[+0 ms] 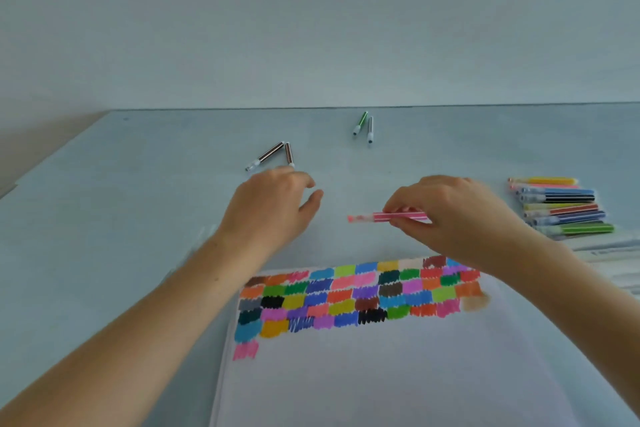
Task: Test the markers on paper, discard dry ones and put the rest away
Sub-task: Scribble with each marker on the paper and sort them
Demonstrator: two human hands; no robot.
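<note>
My right hand (453,215) pinches a pink striped marker (381,217) above the table, its capped end pointing left. My left hand (273,208) hovers just left of it, fingers loosely curled and holding nothing. Below both hands lies a white sheet of paper (381,357) covered near its top with several rows of coloured scribble patches. A pile of capped markers (561,208) in many colours lies at the right.
Two brown markers (273,154) lie in a V shape beyond my left hand. A green marker (361,122) and a grey marker (370,129) lie near the table's far edge. A clear plastic marker case (609,260) sits at the right edge.
</note>
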